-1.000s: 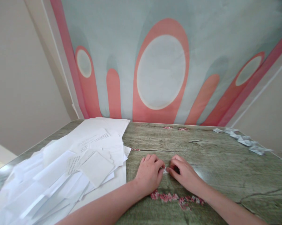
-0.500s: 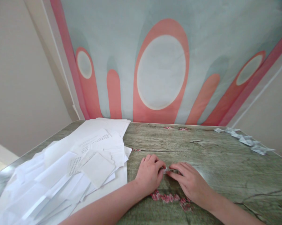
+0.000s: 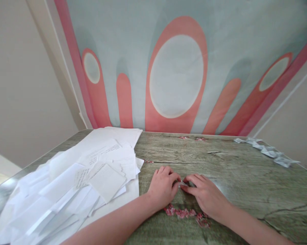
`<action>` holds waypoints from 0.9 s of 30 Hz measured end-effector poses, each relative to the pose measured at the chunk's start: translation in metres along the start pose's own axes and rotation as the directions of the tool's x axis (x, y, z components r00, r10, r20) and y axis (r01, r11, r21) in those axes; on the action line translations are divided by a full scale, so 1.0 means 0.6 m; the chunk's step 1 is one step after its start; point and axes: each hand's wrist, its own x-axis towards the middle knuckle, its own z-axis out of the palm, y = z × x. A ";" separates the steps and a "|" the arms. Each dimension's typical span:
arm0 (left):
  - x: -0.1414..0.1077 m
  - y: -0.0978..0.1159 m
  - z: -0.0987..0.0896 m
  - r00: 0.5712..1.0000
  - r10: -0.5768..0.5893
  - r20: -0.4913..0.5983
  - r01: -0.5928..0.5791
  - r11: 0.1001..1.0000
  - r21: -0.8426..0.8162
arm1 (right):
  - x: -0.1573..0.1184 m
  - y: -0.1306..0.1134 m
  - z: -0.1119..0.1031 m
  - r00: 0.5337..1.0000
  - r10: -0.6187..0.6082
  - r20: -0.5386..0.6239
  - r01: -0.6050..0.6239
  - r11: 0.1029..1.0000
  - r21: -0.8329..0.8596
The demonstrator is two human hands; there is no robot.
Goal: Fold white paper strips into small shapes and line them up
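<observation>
Between my two hands, just above the wood-patterned table (image 3: pixel 168 148), is a small folded piece of white paper (image 3: pixel 182 183). My left hand (image 3: pixel 163 187) pinches its left side between thumb and fingers. From the right, my right hand (image 3: pixel 204 192) grips the other side with thumb and fingertips. Most of the paper is hidden by my fingers. To the left of my left hand lies a spread pile of white paper sheets and cut pieces (image 3: pixel 107 182), some with printed text.
Several small folded paper pieces (image 3: pixel 268 151) stand in a row along the table's far right edge. Behind the table hangs a grey-green backdrop with coral shapes (image 3: pixel 176 126). Pink flower prints (image 3: pixel 182 213) mark the tabletop near my wrists.
My right hand's fingers have shifted slightly left and up, closing in on the paper beside my left fingertips. The pile and the row of folded pieces stay as they were.
</observation>
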 end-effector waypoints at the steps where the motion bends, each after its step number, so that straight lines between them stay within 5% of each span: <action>1: 0.000 0.000 0.000 1.000 0.001 -0.001 -0.001 1.000 0.000 | 0.001 -0.001 -0.003 1.000 0.009 0.013 -0.009 1.000 -0.007; 21: 0.000 -0.002 -0.001 1.000 -0.008 0.005 0.008 1.000 0.001 | -0.013 0.016 -0.016 0.999 0.004 0.034 -0.002 0.997 -0.072; 27: 0.000 -0.002 -0.001 1.000 -0.006 0.005 0.006 1.000 -0.007 | -0.016 0.023 -0.006 0.996 -0.010 -0.087 0.009 1.000 -0.008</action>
